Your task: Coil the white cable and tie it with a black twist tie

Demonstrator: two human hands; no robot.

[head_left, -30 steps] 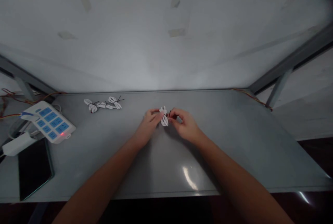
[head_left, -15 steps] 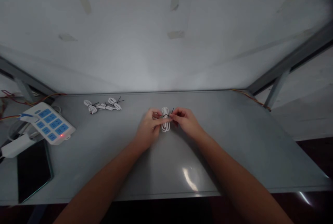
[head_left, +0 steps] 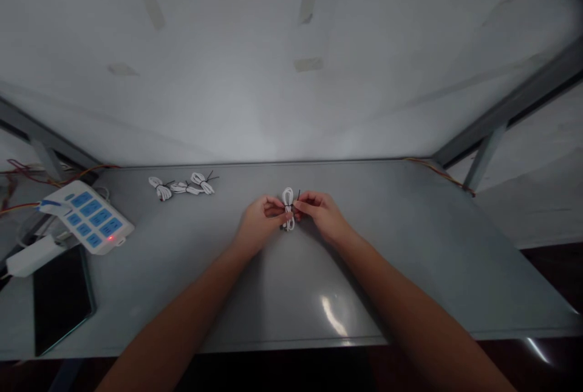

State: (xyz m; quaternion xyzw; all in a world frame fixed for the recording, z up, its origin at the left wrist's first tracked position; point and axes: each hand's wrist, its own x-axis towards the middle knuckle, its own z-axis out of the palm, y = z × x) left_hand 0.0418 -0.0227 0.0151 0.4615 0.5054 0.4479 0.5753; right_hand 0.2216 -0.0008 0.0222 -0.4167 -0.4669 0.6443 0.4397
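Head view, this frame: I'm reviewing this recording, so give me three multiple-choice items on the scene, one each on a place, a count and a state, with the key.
1. Where does the white power strip lie on the grey table?
A. Right end
B. Left end, beyond a dark tablet
C. Front edge, centred

2. Apart from the one in hand, how many tied white cable coils lie on the table?
A. One
B. Two
C. Three

3. What holds the white cable coil at the centre?
A. Both the left hand and the right hand
B. Nothing; it rests on the table
C. The right hand alone

1: B, the strip sits left of the hands.
2: C, three lie in a row near the far edge.
3: A, fingers of both hands meet at it.
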